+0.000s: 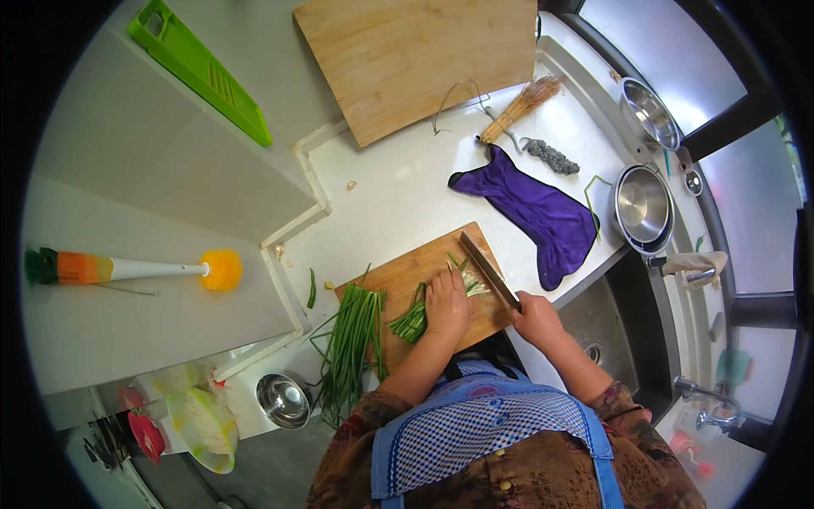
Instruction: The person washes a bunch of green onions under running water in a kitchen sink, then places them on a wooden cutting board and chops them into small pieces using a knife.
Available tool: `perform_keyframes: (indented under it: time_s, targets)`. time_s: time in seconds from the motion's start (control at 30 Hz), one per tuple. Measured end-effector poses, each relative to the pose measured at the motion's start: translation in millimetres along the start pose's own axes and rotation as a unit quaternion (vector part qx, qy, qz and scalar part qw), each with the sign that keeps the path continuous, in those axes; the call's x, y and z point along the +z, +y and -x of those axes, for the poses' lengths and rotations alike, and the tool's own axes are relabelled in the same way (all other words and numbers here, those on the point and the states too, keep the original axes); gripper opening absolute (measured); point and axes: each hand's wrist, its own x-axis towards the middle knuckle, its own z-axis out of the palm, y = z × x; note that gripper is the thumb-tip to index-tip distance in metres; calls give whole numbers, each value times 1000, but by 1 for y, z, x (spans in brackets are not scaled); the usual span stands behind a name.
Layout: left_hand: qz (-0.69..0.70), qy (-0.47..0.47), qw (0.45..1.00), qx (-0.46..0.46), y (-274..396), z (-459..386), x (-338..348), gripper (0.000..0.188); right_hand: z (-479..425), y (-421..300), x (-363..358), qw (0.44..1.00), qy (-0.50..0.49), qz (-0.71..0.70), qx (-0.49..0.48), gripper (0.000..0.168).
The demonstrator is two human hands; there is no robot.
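My left hand (448,302) presses down on a short bunch of green stalks (410,321), which look like scallions or chives, on a wooden cutting board (407,273). Their pale ends (474,284) show between that hand and the blade. In my right hand (537,320) is the handle of a kitchen knife (488,267), its blade slanting across the right side of the board. Long uncut green stalks (353,324) lie over the board's left edge and hang past the counter front. My fingers hide part of the short bunch.
A purple cloth (534,213) lies beyond the board, near a straw brush (521,108) and steel scourer (553,157). To the right are a sink (604,318) and steel bowls (642,203). A metal bowl (283,401) stands left; a large wooden board (426,57) is at the back.
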Motion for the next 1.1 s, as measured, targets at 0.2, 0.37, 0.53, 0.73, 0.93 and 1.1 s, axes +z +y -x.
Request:
perform_keyframes:
  time_s: [0.2, 0.37, 0.53, 0.73, 0.93, 1.1]
  targets:
    - [33, 47, 997, 44, -11, 9, 6, 51, -12, -6, 7, 998, -21, 9, -50, 18]
    - [24, 39, 997, 65, -15, 13, 6, 42, -27, 7, -13, 997, 13, -36, -66, 17]
    - [2, 66, 994, 85, -8, 10, 1, 32, -28, 7, -29, 989, -73, 23, -124, 16]
    - [11, 42, 998, 54, -9, 8, 8, 34, -29, 9, -18, 984, -108, 60, -124, 17]
    - [49, 20, 998, 17, -2, 7, -3, 49, -32, 5, -22, 987, -117, 41, -101, 18]
    - [6, 22, 997, 73, -4, 4, -14, 51, -29, 3, -33, 991, -90, 19, -93, 18]
